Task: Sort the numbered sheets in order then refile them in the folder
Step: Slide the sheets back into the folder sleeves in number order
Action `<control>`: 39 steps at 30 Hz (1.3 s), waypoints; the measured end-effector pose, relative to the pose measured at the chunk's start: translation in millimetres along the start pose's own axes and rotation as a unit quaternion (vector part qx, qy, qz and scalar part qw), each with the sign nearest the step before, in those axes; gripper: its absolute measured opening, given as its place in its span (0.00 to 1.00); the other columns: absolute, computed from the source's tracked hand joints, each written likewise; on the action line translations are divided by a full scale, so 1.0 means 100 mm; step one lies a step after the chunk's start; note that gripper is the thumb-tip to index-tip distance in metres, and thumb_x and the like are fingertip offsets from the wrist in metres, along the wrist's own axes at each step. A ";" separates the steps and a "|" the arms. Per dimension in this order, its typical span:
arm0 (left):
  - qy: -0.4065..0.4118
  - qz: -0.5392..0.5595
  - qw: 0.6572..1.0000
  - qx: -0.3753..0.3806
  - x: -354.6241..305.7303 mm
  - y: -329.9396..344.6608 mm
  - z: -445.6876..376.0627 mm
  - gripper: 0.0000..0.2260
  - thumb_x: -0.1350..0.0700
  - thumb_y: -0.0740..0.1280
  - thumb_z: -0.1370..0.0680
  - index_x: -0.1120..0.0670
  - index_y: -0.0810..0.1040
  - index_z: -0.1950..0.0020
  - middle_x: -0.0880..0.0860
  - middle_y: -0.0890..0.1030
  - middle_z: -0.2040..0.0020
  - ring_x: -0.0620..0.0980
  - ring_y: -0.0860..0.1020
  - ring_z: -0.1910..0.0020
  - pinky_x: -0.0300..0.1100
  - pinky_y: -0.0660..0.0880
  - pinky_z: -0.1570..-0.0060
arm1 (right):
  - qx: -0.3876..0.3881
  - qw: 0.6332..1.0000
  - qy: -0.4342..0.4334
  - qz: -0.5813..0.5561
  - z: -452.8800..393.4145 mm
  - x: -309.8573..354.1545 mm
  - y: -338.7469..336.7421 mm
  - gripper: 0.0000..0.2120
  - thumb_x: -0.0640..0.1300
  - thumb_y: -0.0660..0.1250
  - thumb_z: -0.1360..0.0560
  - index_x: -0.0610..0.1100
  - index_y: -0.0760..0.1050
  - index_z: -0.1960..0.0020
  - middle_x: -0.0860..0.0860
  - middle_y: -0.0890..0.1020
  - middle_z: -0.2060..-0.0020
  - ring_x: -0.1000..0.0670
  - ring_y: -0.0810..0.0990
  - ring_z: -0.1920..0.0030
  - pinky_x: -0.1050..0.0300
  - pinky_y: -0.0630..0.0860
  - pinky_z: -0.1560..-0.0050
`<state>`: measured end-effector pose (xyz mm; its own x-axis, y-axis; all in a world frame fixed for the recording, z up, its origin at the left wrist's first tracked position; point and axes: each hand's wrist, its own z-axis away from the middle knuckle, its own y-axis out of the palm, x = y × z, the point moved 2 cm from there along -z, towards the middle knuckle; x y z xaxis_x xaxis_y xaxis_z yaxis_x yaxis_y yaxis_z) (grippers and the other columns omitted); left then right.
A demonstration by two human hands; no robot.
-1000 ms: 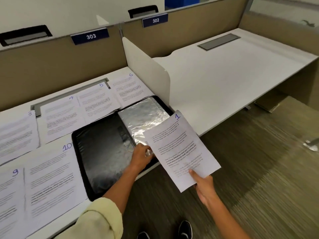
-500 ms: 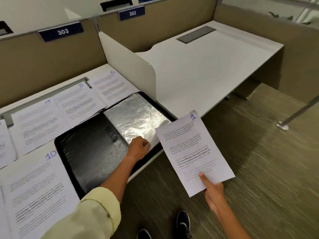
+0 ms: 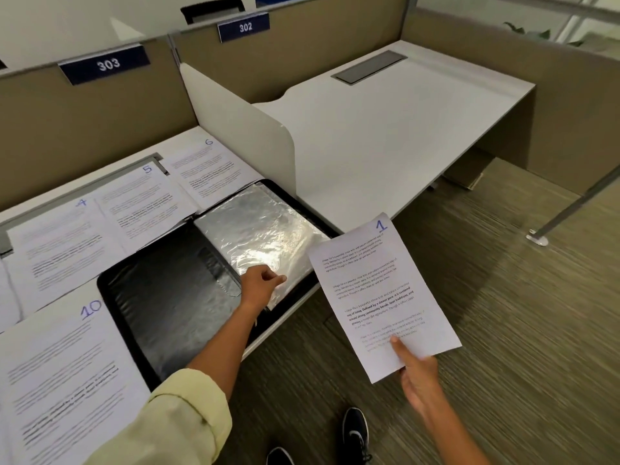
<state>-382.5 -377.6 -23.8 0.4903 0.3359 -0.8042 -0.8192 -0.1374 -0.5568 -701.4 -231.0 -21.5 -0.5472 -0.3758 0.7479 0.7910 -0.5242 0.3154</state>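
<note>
Pale yellow sleeve [image 3: 174, 417], black shoes [image 3: 355, 431]

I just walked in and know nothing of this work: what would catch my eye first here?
Probably the sheet marked 1, held out over the floor by the right hand. Next, the open black folder on the desk, where the left hand pinches a shiny plastic sleeve. Numbered sheets lie around it.

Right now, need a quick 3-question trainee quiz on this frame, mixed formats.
1. True or false: the right hand holds the sheet marked 1 out past the desk edge, over the floor.
2. The left hand touches: A) the sheet marked 10 B) the clear sleeves in the open black folder C) the 303 sign.
3. Fill in: the sheet lying nearest the white divider is number ___.

Key: 1 true; 2 B; 3 six.
</note>
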 end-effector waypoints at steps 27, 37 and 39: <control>-0.023 0.101 0.994 0.034 -0.02 -0.08 0.02 0.03 0.64 0.76 0.29 0.62 0.83 0.60 0.58 0.82 0.66 0.51 0.77 0.68 0.46 0.75 0.61 | 0.007 1.000 0.018 -0.001 0.14 -0.20 -0.09 0.21 0.28 0.70 0.28 0.46 0.76 0.39 0.42 0.82 0.40 0.43 0.80 0.38 0.39 0.72 0.32; -0.015 0.065 0.997 0.027 -0.05 -0.05 0.05 0.04 0.64 0.72 0.25 0.56 0.84 0.56 0.55 0.83 0.60 0.51 0.80 0.59 0.45 0.77 0.53 | 0.022 1.000 0.002 0.000 0.19 -0.15 -0.11 0.25 0.29 0.71 0.28 0.45 0.75 0.35 0.45 0.83 0.42 0.46 0.81 0.40 0.50 0.79 0.42; -0.008 0.030 0.999 0.034 -0.05 -0.05 0.06 0.06 0.66 0.71 0.25 0.57 0.84 0.53 0.54 0.83 0.58 0.50 0.80 0.59 0.43 0.78 0.53 | 0.029 1.000 -0.004 0.006 0.22 -0.14 -0.09 0.23 0.29 0.71 0.28 0.45 0.75 0.36 0.46 0.84 0.43 0.48 0.82 0.42 0.52 0.81 0.44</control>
<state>-382.3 -373.3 -15.7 0.4350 0.3437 -0.8322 -0.8656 -0.0948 -0.4916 -694.8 -204.3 -22.0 -0.5354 -0.3766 0.7560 0.8124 -0.4743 0.3392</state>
